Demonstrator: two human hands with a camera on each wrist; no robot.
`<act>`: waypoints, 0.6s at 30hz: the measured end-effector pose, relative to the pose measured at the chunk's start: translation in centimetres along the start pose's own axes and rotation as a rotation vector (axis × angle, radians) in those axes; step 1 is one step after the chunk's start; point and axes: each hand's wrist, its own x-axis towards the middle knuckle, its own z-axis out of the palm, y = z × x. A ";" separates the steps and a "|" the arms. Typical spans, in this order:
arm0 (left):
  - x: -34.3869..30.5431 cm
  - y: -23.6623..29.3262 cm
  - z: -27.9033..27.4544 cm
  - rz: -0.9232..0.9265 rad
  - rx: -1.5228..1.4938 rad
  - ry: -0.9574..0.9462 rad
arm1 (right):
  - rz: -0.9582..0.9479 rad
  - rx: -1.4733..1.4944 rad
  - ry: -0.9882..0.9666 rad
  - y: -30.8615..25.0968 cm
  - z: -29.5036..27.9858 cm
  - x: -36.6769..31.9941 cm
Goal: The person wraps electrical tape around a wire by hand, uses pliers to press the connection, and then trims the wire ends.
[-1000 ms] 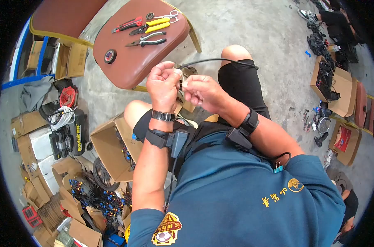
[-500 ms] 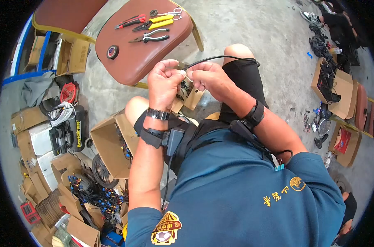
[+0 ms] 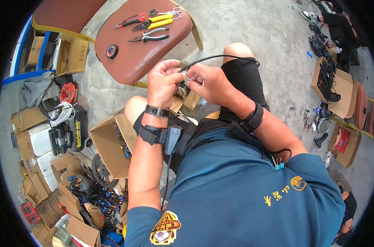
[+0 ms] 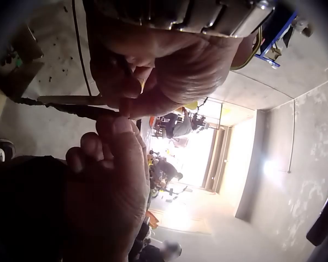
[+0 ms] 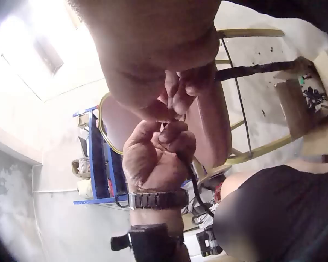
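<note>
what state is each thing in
left hand, pinching the black cable
right hand, fingers curled against it
black cable, bent in an arc
grey-black pliers, handles spread
yellow-handled tool, handles apart
red knife, blade unclear
tape roll, lying flat
scissors, unclear
cardboard box, open

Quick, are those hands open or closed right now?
Left hand: closed, pinching the black cable.
Right hand: curled beside the cable; what it pinches, if anything, cannot be told.
</note>
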 end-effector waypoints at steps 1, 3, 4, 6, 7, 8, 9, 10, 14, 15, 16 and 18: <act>0.2 -0.1 -0.1 -0.002 0.000 -0.001 | -0.075 -0.083 0.005 0.1 -0.2 0.1; 0.3 -0.4 -0.1 -0.009 0.001 -0.007 | -0.182 -0.214 0.018 0.2 -0.4 0.3; 0.4 -0.4 -0.2 -0.012 0.002 -0.011 | -0.217 -0.263 0.027 0.3 -0.5 0.4; 0.3 -0.3 -0.1 -0.013 -0.001 -0.011 | -0.253 -0.303 0.040 0.3 -0.6 0.6; 0.1 -0.2 0.0 -0.012 -0.004 -0.009 | -0.254 -0.296 0.044 0.3 -0.7 0.6; 0.0 -0.2 0.1 -0.011 -0.007 -0.007 | -0.256 -0.289 0.049 0.3 -0.7 0.7; 0.0 -0.3 0.1 -0.001 -0.014 -0.009 | -0.186 -0.224 0.041 0.3 -0.7 0.6; 0.1 -0.5 0.0 0.009 -0.020 -0.010 | -0.116 -0.158 0.035 0.4 -0.6 0.4; 0.2 -0.9 0.1 0.057 -0.067 0.006 | 0.459 0.375 -0.055 0.9 0.0 0.5; 0.3 -0.9 0.1 0.091 -0.076 -0.002 | 0.576 0.557 -0.068 0.8 -0.1 0.6; 0.3 -1.0 0.2 0.124 -0.082 -0.010 | 0.695 0.741 -0.081 0.7 -0.1 0.6; 0.3 -1.2 0.1 0.149 -0.090 -0.018 | 0.837 1.009 -0.100 0.4 0.2 0.1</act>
